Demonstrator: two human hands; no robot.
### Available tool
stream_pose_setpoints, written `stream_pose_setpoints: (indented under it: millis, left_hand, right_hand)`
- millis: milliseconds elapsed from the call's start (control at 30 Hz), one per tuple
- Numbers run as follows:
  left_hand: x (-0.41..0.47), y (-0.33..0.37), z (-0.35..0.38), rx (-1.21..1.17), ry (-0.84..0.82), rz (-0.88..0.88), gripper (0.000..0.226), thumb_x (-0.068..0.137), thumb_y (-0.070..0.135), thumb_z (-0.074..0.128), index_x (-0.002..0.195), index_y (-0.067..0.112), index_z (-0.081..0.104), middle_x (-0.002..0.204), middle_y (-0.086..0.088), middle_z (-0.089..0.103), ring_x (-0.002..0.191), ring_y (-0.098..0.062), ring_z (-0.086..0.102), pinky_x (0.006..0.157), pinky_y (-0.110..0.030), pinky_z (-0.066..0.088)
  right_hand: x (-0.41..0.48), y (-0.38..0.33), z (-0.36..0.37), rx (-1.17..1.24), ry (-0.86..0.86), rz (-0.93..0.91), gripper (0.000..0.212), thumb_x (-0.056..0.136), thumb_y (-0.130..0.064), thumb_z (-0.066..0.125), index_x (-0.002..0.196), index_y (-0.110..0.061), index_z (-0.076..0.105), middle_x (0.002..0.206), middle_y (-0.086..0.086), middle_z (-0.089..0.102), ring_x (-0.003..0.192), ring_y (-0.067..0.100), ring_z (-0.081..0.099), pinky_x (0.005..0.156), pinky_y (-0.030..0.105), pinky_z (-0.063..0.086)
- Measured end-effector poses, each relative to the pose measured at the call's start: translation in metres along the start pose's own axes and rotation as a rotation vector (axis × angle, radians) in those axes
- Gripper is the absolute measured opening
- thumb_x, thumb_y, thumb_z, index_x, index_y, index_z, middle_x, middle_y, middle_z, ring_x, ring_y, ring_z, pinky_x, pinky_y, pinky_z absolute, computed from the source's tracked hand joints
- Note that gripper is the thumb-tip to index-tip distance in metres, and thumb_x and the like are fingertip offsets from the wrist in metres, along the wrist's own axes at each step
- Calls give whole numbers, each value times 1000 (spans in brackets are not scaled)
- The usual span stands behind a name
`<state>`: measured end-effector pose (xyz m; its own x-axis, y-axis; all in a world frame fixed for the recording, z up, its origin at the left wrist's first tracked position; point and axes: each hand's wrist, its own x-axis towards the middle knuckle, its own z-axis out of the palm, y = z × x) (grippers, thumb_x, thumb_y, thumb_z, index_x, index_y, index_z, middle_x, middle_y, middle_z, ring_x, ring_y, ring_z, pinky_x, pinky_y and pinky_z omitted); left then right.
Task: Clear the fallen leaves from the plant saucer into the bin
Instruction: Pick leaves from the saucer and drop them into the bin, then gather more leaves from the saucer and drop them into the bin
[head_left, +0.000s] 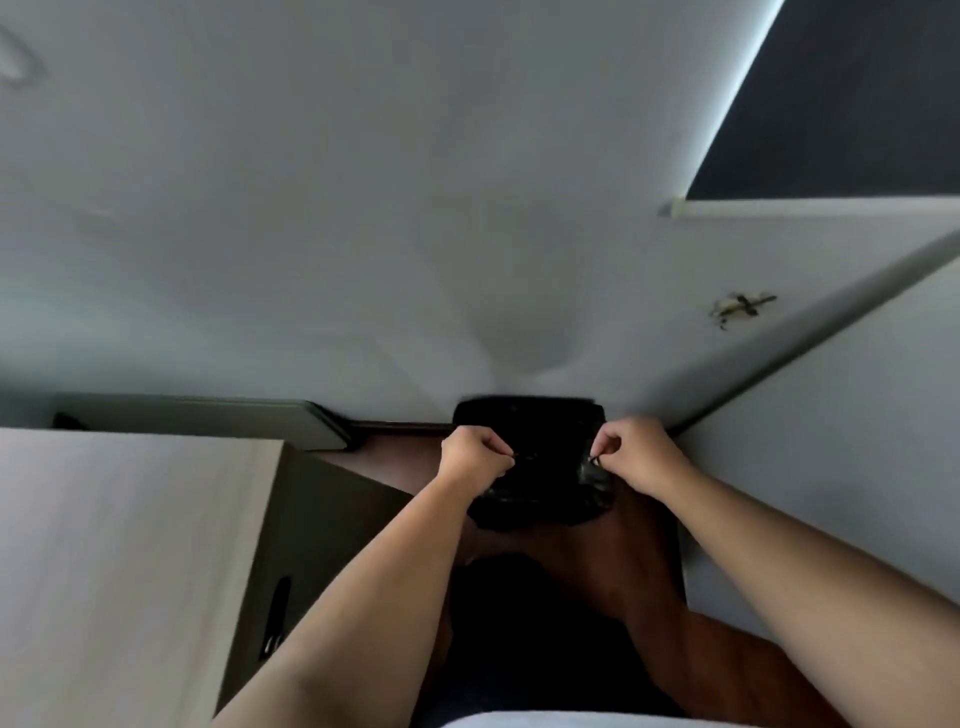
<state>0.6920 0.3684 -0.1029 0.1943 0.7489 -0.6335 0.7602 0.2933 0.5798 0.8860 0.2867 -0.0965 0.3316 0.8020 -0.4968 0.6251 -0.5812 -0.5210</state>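
Head camera looks down a white wall (415, 208) to where it meets a reddish-brown floor (649, 571), with both bare forearms reaching forward from the bottom of the frame. Against the foot of the wall stands the bin (530, 415), small and dark, lined with a glossy black bag (540, 499) whose crinkled plastic drapes over the near side. At the bag's left rim the left hand (470, 454) is curled into a loose fist, thumb and fingertips pressed together on the plastic edge. Opposite it, the right hand (641, 452) does the same at the right rim, fingers bent and pinching the bag's edge. Between the two hands the bag's near edge runs across the bin's mouth; what lies inside is too dark to tell. To the left, a pale wood-grain cabinet (130, 545) fills the lower corner, its dark side panel facing the bin and carrying a slim dark handle (275, 618). Behind it a flat grey panel (208, 418) leans along the wall base. On the right another white surface (857, 441) meets the wall at an angle. A small dried, yellowish scrap (740, 306), possibly a leaf, shows against the wall above and to the right of the bin, well apart from both hands. No saucer is in view.
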Motion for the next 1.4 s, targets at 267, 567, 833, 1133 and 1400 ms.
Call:
stream_pose_setpoints:
  millis: [267,567,833,1133,1400]
  left_hand:
    - [63,22,18,60,-107,-19,29,85,25,70,111,14,63,114,-3,61,98,-18,58,81,-23,43]
    - [50,20,-12,190,-107,-29,44,88,33,64,126,15,55,132,-7,56,117,-24,56,90,-27,44]
    - [-55,-9,-73,72,196,5,32,84,27,66,112,12,66,117,-6,69,112,-22,62,94,-27,46]
    - [-223,-126,-189,-190,680,-173,21,87,27,63,102,13,69,107,-8,71,99,-23,66,82,-29,51]
    - [-383,-286,-206,-390,978,-432,16,85,24,63,96,15,70,100,-5,73,91,-19,64,78,-25,48]
  right_hand:
    - [45,9,13,104,-91,84,21,81,-13,70,101,-15,70,94,5,64,91,19,61,86,28,49]
    - [41,-8,-2,67,-115,51,18,87,-9,56,99,-13,69,105,11,69,94,24,64,77,27,48]
    - [8,-102,-4,-52,-137,-256,15,85,-13,60,95,-14,71,106,8,72,102,23,63,87,24,44]
    - [-101,-278,82,-221,-322,-776,14,84,-18,61,92,-17,73,96,5,74,92,19,66,76,20,44]
    - [-249,-370,211,-379,-512,-1136,18,85,-14,56,90,-17,73,82,3,65,69,17,57,51,16,40]
